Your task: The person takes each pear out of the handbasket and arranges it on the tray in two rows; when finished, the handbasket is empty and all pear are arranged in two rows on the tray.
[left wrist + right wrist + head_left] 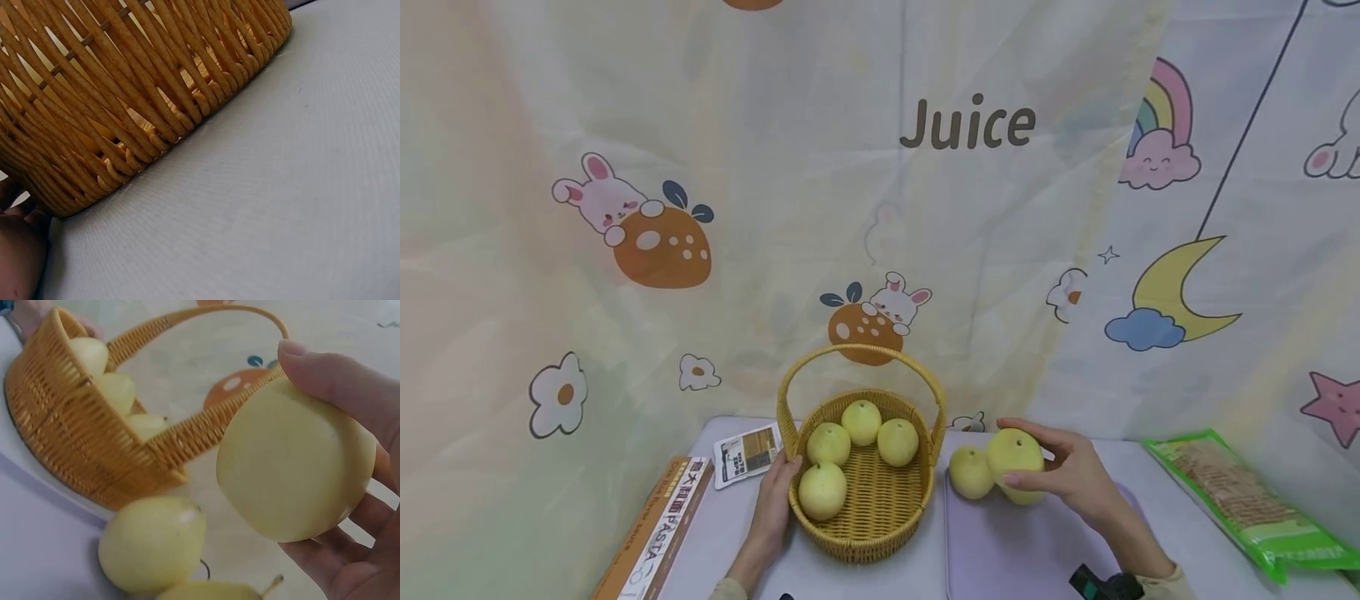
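Observation:
My right hand (1078, 479) grips a pale yellow pear (1015, 454) between thumb and fingers, raised over the right side. Below it, a second pear (972, 473) and a partly hidden third pear (1021, 493) sit at the far end of a lilac board (1000, 554). In the right wrist view the held pear (294, 465) is near the camera. To the left stands a woven basket (865, 546) with an arched handle, several pears (861, 422) inside. My left hand (771, 508) holds the basket's left side by the rim; its fingertips are partly hidden.
A pasta box (658, 533) lies at the left edge, beside a small white packet (747, 455). On the right is a green food bag (1247, 504). A printed curtain (977, 250) hangs behind the white table (715, 533).

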A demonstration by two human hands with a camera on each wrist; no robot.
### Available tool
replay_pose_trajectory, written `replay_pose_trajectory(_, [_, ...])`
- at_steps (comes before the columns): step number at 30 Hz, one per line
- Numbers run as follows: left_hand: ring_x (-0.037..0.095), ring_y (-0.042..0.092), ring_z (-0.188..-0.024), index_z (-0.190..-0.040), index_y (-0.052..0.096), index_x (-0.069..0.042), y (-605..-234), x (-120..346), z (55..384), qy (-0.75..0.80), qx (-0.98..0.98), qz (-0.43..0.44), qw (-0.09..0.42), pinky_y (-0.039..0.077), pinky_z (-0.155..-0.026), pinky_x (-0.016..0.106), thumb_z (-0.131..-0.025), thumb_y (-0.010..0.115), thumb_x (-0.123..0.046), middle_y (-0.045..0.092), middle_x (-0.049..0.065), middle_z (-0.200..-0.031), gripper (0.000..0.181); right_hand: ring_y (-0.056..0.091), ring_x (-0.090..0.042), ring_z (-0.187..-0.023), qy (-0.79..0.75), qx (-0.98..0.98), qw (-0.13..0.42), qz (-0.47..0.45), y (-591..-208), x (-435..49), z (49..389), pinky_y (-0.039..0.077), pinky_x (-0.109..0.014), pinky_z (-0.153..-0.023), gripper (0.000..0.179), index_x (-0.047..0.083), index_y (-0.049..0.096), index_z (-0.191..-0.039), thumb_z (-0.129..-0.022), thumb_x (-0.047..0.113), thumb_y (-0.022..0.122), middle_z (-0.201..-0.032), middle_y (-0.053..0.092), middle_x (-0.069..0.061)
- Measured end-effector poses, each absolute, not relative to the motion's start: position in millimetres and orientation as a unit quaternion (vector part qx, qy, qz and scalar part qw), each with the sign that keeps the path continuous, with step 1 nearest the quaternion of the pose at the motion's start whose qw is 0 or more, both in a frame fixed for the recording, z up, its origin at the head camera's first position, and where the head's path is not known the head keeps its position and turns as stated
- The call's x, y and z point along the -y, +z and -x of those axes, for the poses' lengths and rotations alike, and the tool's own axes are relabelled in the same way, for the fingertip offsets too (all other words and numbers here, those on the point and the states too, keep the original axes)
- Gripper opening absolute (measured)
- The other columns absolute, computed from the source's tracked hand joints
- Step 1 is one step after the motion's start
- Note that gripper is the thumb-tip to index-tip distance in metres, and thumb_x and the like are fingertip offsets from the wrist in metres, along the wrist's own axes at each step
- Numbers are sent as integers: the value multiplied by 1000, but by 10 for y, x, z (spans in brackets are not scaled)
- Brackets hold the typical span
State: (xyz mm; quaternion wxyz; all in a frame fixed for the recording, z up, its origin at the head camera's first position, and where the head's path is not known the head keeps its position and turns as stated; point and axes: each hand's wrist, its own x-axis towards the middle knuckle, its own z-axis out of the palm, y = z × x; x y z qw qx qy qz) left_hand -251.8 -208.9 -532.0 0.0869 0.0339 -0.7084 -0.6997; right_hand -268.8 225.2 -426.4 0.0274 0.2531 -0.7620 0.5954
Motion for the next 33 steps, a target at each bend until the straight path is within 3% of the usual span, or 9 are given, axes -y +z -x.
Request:
replay_pose_trajectory(14, [40,10,-165,-169,23,-6,-5313,2092,2523,-698,712,-36,73,5,-134,63,-113,42,-39,22,19,-176,68,52,15,-128,549,814,92,-165,-4312,-2815,2728,57,-13,-91,68,5,57,-152,-91,10,85,-142,63,24])
replay_pose_trajectory(21, [40,8,-165,-170,21,-7,-5317,2100,2509,-705,705,-43,68,4,-133,63,-113,43,-41,20,18,-177,69,41,19,-127,521,848,67,-74,-4437,-3113,2816,43,-12,-93,69,21,54,-157,-95,29,83,-143,60,29])
replay_pose_trajectory(24, [40,7,-165,-170,20,-7,-5333,2094,2492,-704,706,-43,62,4,-133,64,-113,43,-40,19,19,-177,69,40,22,-120,499,863,57,-45,-4558,-3209,2832,43,-13,-91,70,24,55,-157,-94,38,83,-139,59,33])
replay_pose_trajectory(29, [41,7,-165,-170,20,-6,-5323,2099,2472,-696,714,-46,65,4,-133,65,-114,42,-41,19,19,-177,70,46,23,-115,495,866,50,-54,-4737,-3302,2884,49,-11,-87,73,15,55,-156,-93,36,84,-136,61,32])
replay_pose_trajectory(33, [41,6,-165,-170,17,-6,-5289,2115,2490,-692,718,-42,65,4,-133,64,-114,41,-43,17,19,-177,72,53,19,-112,500,863,41,-63,-4842,-3321,2942,49,-13,-88,72,9,56,-154,-92,32,86,-138,67,20])
